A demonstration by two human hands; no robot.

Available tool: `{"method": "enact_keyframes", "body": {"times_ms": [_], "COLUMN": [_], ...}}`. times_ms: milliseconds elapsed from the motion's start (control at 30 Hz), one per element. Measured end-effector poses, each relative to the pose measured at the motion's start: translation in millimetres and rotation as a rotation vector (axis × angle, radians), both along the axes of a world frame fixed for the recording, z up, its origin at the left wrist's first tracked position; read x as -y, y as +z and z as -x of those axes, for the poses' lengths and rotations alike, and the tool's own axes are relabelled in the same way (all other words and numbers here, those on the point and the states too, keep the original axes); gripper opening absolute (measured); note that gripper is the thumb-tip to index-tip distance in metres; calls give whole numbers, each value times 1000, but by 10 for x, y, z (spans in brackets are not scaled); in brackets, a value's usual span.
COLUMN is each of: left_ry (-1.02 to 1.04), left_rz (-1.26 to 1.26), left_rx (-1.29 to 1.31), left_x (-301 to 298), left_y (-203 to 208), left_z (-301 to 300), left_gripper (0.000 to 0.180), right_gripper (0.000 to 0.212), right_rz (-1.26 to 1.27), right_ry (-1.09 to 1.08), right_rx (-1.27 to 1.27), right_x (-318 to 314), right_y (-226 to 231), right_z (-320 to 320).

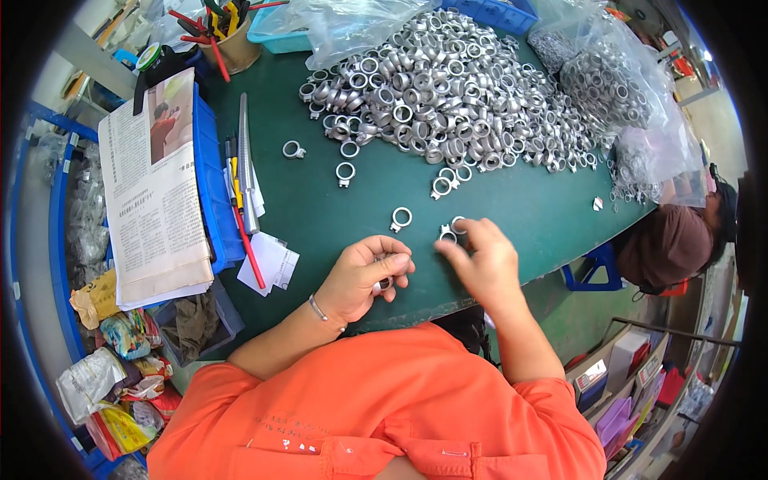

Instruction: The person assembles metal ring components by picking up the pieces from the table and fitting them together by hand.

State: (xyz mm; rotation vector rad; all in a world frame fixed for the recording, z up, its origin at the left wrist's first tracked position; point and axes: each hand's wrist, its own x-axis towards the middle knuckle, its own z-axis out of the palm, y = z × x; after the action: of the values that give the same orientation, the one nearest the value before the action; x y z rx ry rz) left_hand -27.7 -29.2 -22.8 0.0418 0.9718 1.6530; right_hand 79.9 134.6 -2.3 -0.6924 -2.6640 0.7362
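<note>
My left hand (370, 276), a bracelet on its wrist, is closed near the table's front edge. A silver metal ring (383, 284) with a small lug shows between its curled fingers; whether it holds more is hidden. To its right my right hand (486, 260) has thumb and forefinger apart, close beside two more rings, one of them a metal ring (447, 233) lying on the table and the other partly behind the fingers. A single ring (402, 218) lies just beyond my left hand. Farther off, a large heap of similar rings (456, 96) covers the back of the table.
Left on the green table (320, 208) are a tapered metal rod (246, 160), pens, paper slips (272, 264) and a blue tray (210, 160) under a newspaper. A pot of pliers (238, 52) stands behind. Bags of rings (612, 88) sit back right, near another person (668, 248).
</note>
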Motion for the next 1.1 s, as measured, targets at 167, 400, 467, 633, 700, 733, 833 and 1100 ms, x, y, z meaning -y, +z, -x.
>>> {"method": "enact_keyframes", "body": {"times_ms": [167,400,467,633,700,733,833,1100], "left_ry": [9,10,10,0,11,8,5,19], "left_rz": [13,9,11,25,27,26,31,24], "left_rx": [-13,-6,-3,-13,-11,-8,-14,-13], "left_x": [3,13,11,7,4,2,0,5], "left_y": [19,-21,-21,2,-2,-2,-2,26], "left_z": [-18,-13,-18,-11,-10,-11,-8,-5], "left_gripper": [9,9,9,9,9,9,9,9], "right_gripper": [32,27,26,24,21,21,27,47], "right_rz": [-191,572,1171,1481,1637,1636,1807,2090], "right_ry": [111,84,73,117,189,184,140,127], "right_rx": [-64,-93,-404,-407,-463,-463,-475,-596], "right_x": [3,-20,2,-69,-62,-67,-77,-177], "right_y": [-113,-100,-81,-135,-175,-186,-240,-270], "right_z": [-28,-158,-184,-264,-277,-286,-313,-340]}}
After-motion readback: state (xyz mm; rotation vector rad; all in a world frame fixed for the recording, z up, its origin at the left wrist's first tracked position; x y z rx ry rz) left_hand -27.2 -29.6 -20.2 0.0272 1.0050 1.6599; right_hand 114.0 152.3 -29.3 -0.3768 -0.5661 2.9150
